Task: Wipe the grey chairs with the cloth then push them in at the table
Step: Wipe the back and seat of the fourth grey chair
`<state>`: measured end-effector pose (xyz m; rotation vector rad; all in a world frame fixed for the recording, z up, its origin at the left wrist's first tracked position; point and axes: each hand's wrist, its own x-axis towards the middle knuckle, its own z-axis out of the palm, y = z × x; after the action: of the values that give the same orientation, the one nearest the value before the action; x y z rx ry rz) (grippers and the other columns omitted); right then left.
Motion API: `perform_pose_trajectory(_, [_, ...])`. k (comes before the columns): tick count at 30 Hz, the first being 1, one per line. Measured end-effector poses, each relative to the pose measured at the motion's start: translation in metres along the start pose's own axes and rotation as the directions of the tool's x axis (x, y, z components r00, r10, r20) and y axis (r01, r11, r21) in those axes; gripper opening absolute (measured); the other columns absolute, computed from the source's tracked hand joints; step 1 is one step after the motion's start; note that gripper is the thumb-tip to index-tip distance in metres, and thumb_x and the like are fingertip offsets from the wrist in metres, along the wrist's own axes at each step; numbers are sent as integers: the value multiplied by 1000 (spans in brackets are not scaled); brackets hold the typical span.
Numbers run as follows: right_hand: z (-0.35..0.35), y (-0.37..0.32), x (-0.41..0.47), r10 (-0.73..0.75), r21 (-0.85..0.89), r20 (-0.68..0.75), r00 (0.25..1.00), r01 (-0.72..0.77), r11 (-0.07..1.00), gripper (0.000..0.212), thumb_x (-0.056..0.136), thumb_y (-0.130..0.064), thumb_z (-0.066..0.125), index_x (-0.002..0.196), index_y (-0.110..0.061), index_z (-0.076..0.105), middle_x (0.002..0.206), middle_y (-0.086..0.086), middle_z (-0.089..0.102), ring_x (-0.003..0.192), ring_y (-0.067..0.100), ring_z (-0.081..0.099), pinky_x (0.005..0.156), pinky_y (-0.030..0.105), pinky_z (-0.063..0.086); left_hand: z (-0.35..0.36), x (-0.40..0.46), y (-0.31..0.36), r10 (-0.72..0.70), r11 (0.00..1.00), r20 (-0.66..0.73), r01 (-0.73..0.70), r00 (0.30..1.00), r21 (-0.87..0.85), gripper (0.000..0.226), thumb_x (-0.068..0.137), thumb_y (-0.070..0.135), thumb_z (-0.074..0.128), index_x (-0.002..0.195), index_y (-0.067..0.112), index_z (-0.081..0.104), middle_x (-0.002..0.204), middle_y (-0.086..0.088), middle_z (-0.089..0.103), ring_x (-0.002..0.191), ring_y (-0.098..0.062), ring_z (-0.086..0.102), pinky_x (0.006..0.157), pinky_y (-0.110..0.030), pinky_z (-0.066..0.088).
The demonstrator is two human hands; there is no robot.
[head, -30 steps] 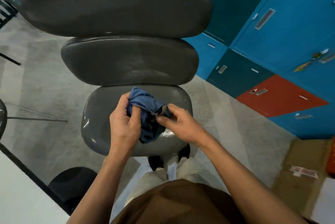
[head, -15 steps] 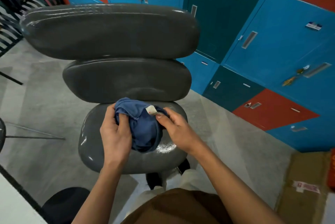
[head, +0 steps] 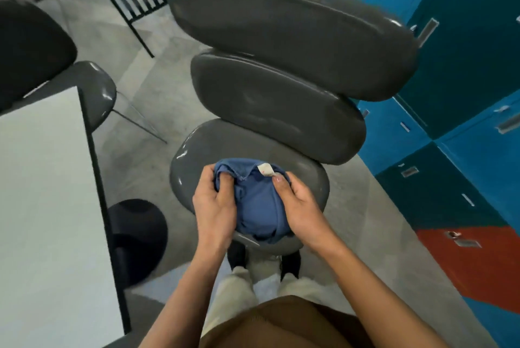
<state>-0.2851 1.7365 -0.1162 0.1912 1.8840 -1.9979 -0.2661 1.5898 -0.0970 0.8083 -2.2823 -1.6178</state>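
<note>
Over the seat of the grey chair [head: 197,167], the blue cloth [head: 257,204] is bunched between both hands: the left hand [head: 215,207] curls round its left edge and the right hand [head: 302,211] grips its right side beside a small white tag [head: 266,170]. Two fat grey back pads rise behind the seat. To the left stands the white table [head: 47,207], with a black round stool [head: 138,238] beside its edge and another grey chair [head: 95,91] just past its far corner; blue, teal and orange lockers [head: 464,111] close off the right.

The cloth [head: 257,201] hides the chair [head: 281,32] seat's middle; the table [head: 42,207] runs off the left edge
</note>
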Motion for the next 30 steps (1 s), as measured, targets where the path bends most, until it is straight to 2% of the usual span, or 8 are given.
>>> perform_pose_trajectory(2, [6,1,-1,24,9,72,997,-24,1000,20,106,-23,49,109,-19,68,97,-9,75,91,1,68,76,18,52,-7,-12,-7,-52,999,-74,51,996,-18,18,106,21,50,93,25,62,81,20,65,77,-4,58,74,-32,50])
perform_pose_trajectory(7, [29,10,-10,65,-52,238,969,-54,997,23,106,-25,50,108,-12,69,102,7,74,91,10,68,78,24,55,-36,-45,-27,-157,987,-232,142,960,-82,20,106,21,50,90,18,61,74,15,62,70,-7,54,69,-38,48])
perform_pose_trajectory(12, [57,26,-34,130,-171,397,909,-66,983,21,106,-21,50,106,-23,71,97,-6,77,92,8,71,77,22,54,-69,-88,-54,-218,975,-381,190,898,-111,19,105,17,51,89,20,61,75,12,62,69,-7,55,64,-31,46])
perform_pose_trajectory(15, [70,43,-55,188,-262,459,868,-70,962,20,106,-24,51,106,-25,71,102,-3,76,97,13,72,80,27,57,-87,-123,-73,-290,956,-422,243,859,-161,18,106,21,50,92,26,61,81,9,63,77,-14,61,67,-38,51])
perform_pose_trajectory(17, [76,55,-74,227,-320,497,838,-66,945,20,106,-27,51,106,-25,71,103,-1,76,97,14,72,78,26,56,-97,-149,-81,-319,947,-466,262,825,-185,18,105,20,50,93,26,61,82,7,64,78,-13,62,69,-39,51])
perform_pose_trajectory(22, [89,79,-127,293,-411,564,772,-45,911,21,106,-27,50,108,-26,71,103,-6,76,98,9,72,76,21,54,-118,-214,-102,-388,922,-576,296,719,-251,19,104,19,52,90,27,61,79,16,64,72,-3,59,65,-32,47])
perform_pose_trajectory(26, [96,89,-162,331,-443,628,705,-26,896,23,106,-31,49,114,-22,69,104,-2,76,98,13,73,74,23,56,-131,-258,-114,-410,912,-635,290,655,-290,18,103,20,52,89,28,60,80,10,65,73,-10,60,67,-37,49])
perform_pose_trajectory(30, [101,95,-192,335,-439,709,620,15,899,24,107,-29,48,117,-21,68,107,-2,76,101,13,72,80,29,57,-141,-293,-113,-415,909,-703,237,577,-342,17,103,18,53,93,28,63,83,4,67,79,-19,64,71,-43,53])
